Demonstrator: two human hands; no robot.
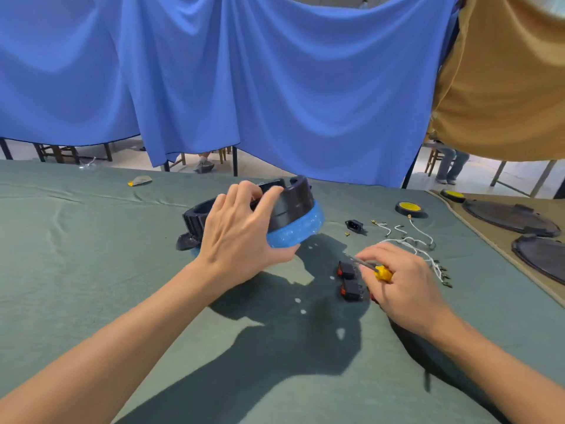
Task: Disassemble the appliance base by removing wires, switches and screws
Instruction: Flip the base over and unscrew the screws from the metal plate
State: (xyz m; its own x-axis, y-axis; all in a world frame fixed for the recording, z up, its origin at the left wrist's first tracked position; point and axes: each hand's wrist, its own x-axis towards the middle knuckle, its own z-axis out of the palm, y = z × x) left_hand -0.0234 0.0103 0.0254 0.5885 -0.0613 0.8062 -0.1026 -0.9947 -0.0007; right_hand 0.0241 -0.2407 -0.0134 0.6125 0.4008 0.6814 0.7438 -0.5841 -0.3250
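We log: left hand (238,237), fingers gripping the tilted appliance base (296,203); right hand (406,283), fingers curled round screwdriver (383,272) beside switches (351,289)

Blue curtain (275,87) behind green-clothed table (76,255)

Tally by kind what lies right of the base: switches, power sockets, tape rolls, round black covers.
Switches: 2 (a red bit under the right hand may be another)
Power socket: 1
Tape rolls: 2
Round black covers: 2
Total: 7
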